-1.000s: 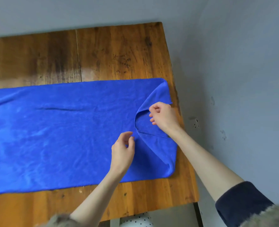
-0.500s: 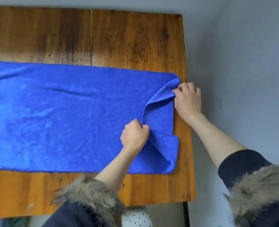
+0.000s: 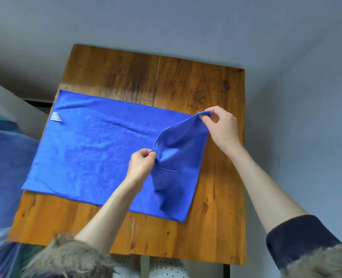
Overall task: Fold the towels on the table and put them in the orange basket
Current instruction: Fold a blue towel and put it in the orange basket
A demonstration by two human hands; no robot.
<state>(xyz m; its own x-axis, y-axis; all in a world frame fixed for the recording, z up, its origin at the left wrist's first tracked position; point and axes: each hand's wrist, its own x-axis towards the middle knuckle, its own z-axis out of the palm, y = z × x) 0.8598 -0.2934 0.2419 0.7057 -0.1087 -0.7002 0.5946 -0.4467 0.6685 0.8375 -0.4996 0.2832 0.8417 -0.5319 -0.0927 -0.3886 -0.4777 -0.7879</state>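
Both of my hands pinch the right end of the blue towel (image 3: pixel 89 149), which lies spread across the wooden table (image 3: pixel 186 85). My right hand (image 3: pixel 223 127) holds the far right corner lifted off the wood; my left hand (image 3: pixel 141 163) grips the stitched hem nearer the middle, so the end arches up between them. Near the towel's far left corner I see a small white label (image 3: pixel 56 118).

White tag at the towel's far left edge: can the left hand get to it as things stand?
Probably yes, but not freely. Nothing lies between the left hand and the white tag except flat blue towel, yet that hand is pinching the towel's hem and would have to let go.
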